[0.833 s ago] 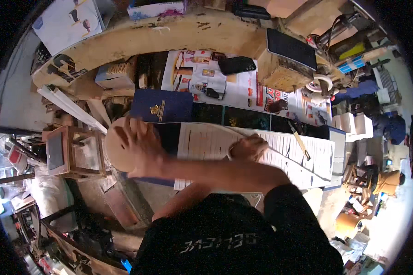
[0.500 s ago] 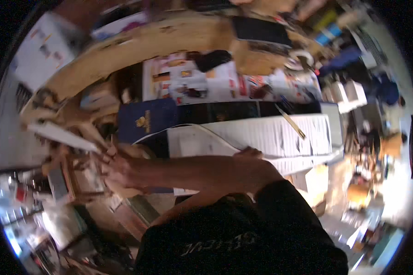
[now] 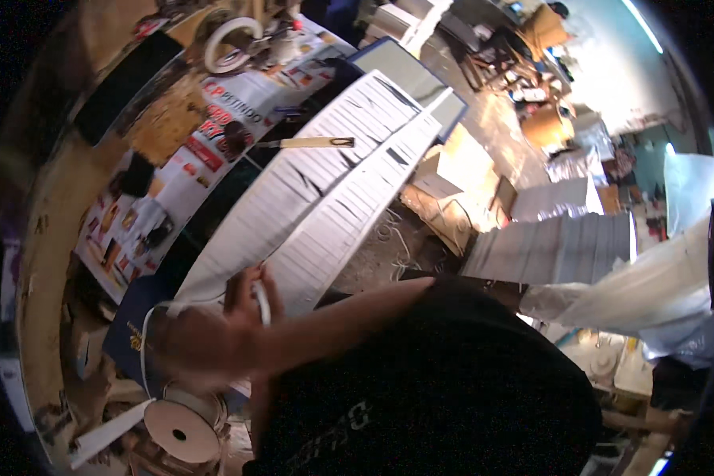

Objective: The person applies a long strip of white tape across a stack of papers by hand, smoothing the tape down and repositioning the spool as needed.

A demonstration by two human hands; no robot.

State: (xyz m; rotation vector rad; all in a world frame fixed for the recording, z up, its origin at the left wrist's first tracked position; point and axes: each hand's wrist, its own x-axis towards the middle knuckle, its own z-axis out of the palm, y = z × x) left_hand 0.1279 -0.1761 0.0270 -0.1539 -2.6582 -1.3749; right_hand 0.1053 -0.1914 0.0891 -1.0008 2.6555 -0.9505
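Observation:
My arms cross. My right forearm reaches leftward over my left one. My right hand is smeared by motion beside a dark blue cover with a gold emblem; its fingers cannot be made out. Just above the right forearm, my left hand is closed on a narrow white strip, at the near end of a long white sheet with dark slits. A loop of the strip curves past my right hand, near a reel with a pale round flange.
On the sheet's far side lie a wooden-handled tool and a printed poster. A tape roll and a dark slab are at the upper left. Cardboard boxes and corrugated grey sheets stand to the right.
The view has swung to the right, so the sheet now slants upward. My right hand has come back from the far left, nearer my left hand, which still holds the strip.

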